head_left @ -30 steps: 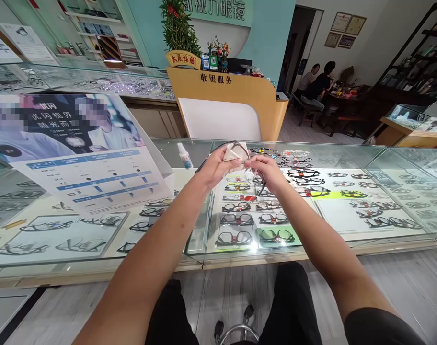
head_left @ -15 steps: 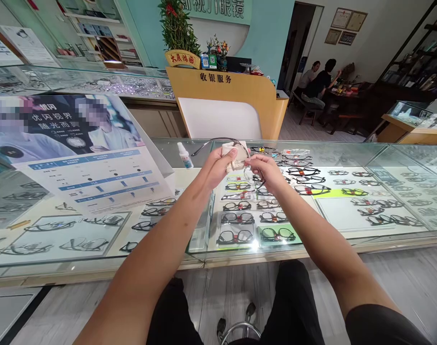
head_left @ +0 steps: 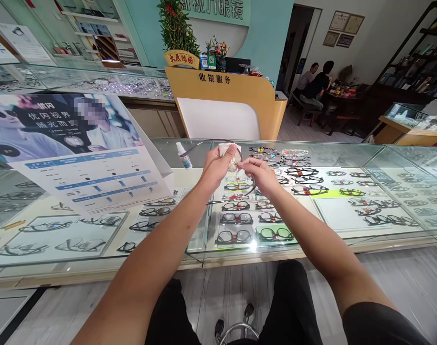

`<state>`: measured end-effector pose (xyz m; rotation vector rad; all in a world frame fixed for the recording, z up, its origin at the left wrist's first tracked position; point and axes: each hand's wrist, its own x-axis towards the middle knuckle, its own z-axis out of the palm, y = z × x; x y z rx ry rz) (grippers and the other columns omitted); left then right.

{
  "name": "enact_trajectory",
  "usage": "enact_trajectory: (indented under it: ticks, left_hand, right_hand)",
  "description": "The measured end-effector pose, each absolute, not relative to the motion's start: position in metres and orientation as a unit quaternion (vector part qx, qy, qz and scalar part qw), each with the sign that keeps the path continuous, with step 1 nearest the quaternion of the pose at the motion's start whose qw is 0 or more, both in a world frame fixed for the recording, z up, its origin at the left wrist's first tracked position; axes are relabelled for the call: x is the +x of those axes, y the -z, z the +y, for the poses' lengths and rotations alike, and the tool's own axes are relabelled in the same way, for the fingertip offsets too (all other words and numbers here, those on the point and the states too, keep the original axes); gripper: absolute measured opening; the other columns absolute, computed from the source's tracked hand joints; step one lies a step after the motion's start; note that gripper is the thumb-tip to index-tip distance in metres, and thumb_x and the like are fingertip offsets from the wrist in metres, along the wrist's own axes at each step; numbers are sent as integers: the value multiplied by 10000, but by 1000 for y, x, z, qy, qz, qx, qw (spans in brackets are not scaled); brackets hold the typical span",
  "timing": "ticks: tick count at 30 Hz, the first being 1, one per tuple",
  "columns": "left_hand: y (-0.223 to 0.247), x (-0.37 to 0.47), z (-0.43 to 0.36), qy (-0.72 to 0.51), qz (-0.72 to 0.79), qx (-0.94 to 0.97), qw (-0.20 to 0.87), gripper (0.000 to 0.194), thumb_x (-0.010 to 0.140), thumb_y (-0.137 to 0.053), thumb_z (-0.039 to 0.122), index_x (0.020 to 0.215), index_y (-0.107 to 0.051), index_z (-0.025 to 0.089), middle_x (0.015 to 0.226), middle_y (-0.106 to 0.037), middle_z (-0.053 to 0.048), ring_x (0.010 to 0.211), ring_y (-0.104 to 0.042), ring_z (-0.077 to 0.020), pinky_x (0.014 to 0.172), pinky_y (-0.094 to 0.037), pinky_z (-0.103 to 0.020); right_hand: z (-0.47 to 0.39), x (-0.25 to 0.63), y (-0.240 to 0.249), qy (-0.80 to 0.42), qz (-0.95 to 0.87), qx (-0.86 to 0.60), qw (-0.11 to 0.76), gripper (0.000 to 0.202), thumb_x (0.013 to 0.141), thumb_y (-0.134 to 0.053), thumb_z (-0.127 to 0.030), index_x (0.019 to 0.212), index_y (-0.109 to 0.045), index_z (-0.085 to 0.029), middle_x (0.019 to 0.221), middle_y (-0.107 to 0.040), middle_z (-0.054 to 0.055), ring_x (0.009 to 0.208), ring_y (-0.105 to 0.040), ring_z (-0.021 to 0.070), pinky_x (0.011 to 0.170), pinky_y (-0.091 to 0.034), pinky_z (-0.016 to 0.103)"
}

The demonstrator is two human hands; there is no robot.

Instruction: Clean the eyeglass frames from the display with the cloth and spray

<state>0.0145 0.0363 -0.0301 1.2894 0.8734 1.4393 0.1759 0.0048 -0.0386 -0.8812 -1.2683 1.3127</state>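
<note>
Above the glass counter, my left hand [head_left: 218, 165] is closed round a pale cloth [head_left: 229, 154], its thumb pressing the cloth against one lens of a pair of eyeglasses. The thin dark frame of these eyeglasses [head_left: 200, 141] arcs out to the left past the cloth. My right hand [head_left: 259, 173] pinches the other side of the eyeglasses, and a temple arm curves down below it. Most of the lenses are hidden by cloth and fingers. A small white spray bottle [head_left: 184, 156] stands upright on the glass just left of my left hand.
Rows of eyeglasses [head_left: 236, 218] lie inside the glass display counter [head_left: 200, 261]. A large folded poster board [head_left: 85, 158] stands on the counter at left. Beyond is a wooden cashier desk [head_left: 222, 81]; two people sit at a table at the far right.
My hands have shifted slightly left. The eyeglasses have turned, so a temple arm now swings lower left beneath my right hand, and the cloth looks more bunched.
</note>
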Motion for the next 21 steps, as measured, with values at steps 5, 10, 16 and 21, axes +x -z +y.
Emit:
enact_trajectory:
  ticks: [5, 10, 16, 21]
  left_hand:
    - [33, 10, 44, -602, 372, 513, 485, 604, 797, -899, 771, 881, -739, 194, 799, -764, -46, 644, -658, -137, 573, -516, -257]
    - [33, -4, 59, -573, 450, 441, 523, 450, 840, -905, 604, 914, -750, 188, 801, -773, -45, 663, -705, -161, 602, -555, -264]
    - [33, -18, 60, -416, 534, 502, 538, 310, 819, -859, 387, 1061, -780, 210, 838, -763, -31, 649, -699, -189, 544, -529, -283]
    - [40, -24, 56, -241, 608, 664, 363, 290, 843, -824, 388, 1086, -739, 254, 847, -741, -23, 653, -680, -217, 612, -510, -322]
  right_hand:
    - [8, 182, 32, -542, -501, -380, 558, 339, 684, -930, -511, 675, -734, -234, 658, -525, -39, 633, -341, 117, 617, -207, 333]
    - [19, 195, 28, -528, -454, -387, 605, 340, 637, -914, -511, 667, -714, -238, 741, -599, -22, 634, -328, 108, 589, -238, 322]
    - [25, 207, 25, -507, -439, -416, 614, 360, 655, -909, -543, 814, -843, -227, 690, -562, -37, 644, -329, 114, 610, -250, 322]
    - [26, 214, 21, -401, -458, -442, 659, 376, 682, -923, -579, 799, -812, -239, 861, -737, 10, 707, -439, 136, 665, -332, 335]
